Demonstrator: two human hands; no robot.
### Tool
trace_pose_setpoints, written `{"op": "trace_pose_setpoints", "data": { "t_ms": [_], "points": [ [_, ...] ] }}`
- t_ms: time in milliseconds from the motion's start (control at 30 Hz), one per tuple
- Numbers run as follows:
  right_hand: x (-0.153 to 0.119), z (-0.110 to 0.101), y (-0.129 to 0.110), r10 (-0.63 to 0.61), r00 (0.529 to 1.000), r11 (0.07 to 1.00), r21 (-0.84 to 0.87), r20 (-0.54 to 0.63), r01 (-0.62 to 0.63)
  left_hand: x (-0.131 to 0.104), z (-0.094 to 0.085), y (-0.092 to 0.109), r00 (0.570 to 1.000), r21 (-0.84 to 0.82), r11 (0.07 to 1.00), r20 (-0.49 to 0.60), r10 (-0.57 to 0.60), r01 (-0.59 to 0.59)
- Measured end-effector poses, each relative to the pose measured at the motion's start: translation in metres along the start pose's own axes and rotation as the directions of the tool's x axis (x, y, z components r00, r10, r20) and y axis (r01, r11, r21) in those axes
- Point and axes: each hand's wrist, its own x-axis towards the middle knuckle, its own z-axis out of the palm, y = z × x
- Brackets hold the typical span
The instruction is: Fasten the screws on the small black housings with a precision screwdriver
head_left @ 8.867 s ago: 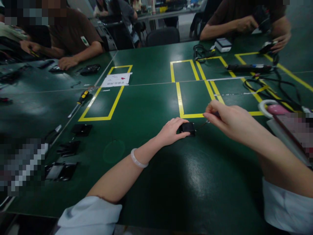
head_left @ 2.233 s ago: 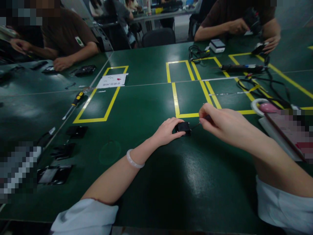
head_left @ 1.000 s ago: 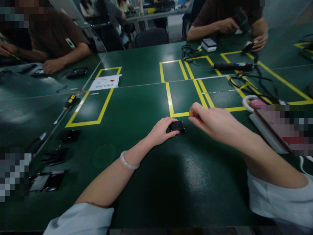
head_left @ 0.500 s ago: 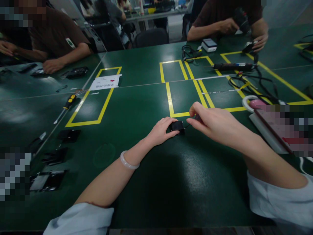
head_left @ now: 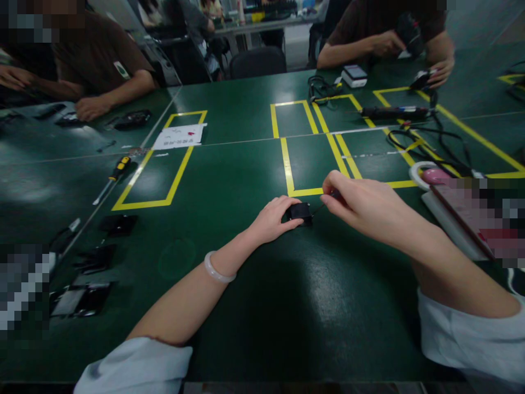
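Note:
A small black block-shaped part (head_left: 300, 212) stands on the green table in front of me. My left hand (head_left: 274, 220) grips it from the left, with the thumb at its near side and the fingers over the far side. To its right, my right hand (head_left: 348, 200) is closed in a pinch around a thin-shafted dark tool (head_left: 318, 209), like a small screwdriver. The shaft slants down to the right side of the part; whether its tip touches cannot be made out. Most of the tool's handle is hidden inside the right hand.
Left lie a yellow-black screwdriver (head_left: 120, 168) and several black parts (head_left: 93, 258). Yellow tape frames (head_left: 290, 169) and a paper label (head_left: 179, 137) mark the table. Right are cables (head_left: 435, 143), a power screwdriver (head_left: 396, 112) and a white tape roll (head_left: 415, 174). Two people work opposite.
The whole view has shifted slightly. My right hand sits a little farther from the part, showing more of the tool's shaft. My left hand keeps its grip.

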Motion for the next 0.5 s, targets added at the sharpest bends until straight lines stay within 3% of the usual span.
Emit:
{"op": "trace_pose_setpoints", "data": {
  "t_ms": [200, 500],
  "points": [
    [0.0011, 0.0026, -0.0009, 0.046, 0.999, 0.99, -0.129, -0.022, -0.048, 0.0003, 0.0008, -0.0012, 1.0, 0.006, 1.0, -0.013, 0.02, -0.02],
    [0.0, 0.0012, 0.0001, 0.01, 1.0, 0.999, 0.035, -0.013, -0.009, 0.0005, 0.0005, 0.0, 1.0, 0.009, 1.0, -0.001, 0.011, -0.011]
  ]
}}
